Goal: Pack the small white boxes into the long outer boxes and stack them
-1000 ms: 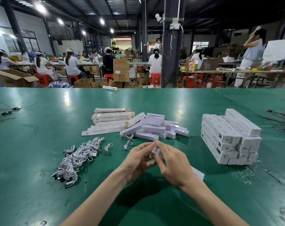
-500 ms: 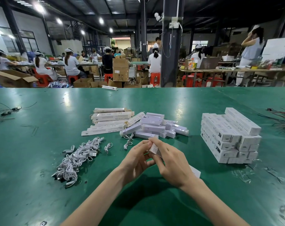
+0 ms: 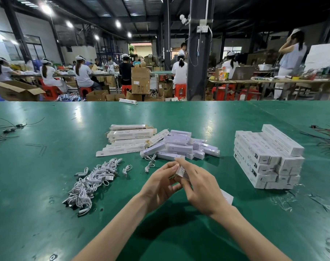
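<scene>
My left hand (image 3: 158, 183) and my right hand (image 3: 202, 187) meet over the green table (image 3: 47, 223), both gripping one long white outer box (image 3: 182, 172). Its far end shows between my fingers, and its near end (image 3: 227, 197) pokes out past my right wrist. A loose heap of small white boxes (image 3: 179, 146) lies just beyond my hands. Flat, unfolded outer boxes (image 3: 130, 137) lie to the left of that heap. At the right stands a neat stack of packed long boxes (image 3: 268, 157).
A tangle of white cables (image 3: 92, 183) lies at the left of my hands. Dark wires lie at the left edge (image 3: 7, 129) and right edge (image 3: 328, 136) of the table. Beyond the table, seated workers, cardboard cartons (image 3: 140, 80) and a dark pillar (image 3: 199, 48) fill the hall.
Both hands have lifted the long box slightly and shifted a little away from me. My fingers have closed more tightly around its far end. The piles on the table have not moved.
</scene>
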`<state>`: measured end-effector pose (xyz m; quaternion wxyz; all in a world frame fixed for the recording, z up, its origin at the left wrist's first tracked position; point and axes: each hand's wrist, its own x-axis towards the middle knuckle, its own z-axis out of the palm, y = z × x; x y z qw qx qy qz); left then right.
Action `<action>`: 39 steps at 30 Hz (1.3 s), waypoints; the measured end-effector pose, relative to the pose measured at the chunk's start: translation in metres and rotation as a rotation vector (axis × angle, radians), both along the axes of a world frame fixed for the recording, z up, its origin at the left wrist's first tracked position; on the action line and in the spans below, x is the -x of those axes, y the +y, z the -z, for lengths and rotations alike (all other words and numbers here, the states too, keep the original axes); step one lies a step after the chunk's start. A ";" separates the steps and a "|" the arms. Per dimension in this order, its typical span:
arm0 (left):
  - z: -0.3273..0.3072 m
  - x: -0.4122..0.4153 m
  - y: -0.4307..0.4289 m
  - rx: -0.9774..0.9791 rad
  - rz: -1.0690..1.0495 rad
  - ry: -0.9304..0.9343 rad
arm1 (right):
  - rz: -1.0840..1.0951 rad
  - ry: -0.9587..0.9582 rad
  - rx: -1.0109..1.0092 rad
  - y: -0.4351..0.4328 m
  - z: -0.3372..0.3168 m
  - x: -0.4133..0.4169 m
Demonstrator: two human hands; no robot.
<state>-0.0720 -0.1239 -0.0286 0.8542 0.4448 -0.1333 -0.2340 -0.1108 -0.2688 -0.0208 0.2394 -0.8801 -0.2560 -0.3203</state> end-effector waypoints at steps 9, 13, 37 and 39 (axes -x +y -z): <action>0.002 0.001 -0.003 0.025 -0.039 -0.014 | -0.005 -0.041 0.008 -0.003 -0.001 0.000; 0.002 0.002 -0.004 0.024 -0.055 -0.019 | -0.006 -0.027 0.002 -0.002 -0.001 -0.001; 0.011 -0.002 -0.004 -0.047 -0.028 -0.047 | -0.012 -0.061 -0.024 0.004 0.000 0.001; 0.012 -0.004 -0.003 -0.033 -0.043 -0.025 | -0.028 -0.095 -0.044 0.004 -0.001 0.001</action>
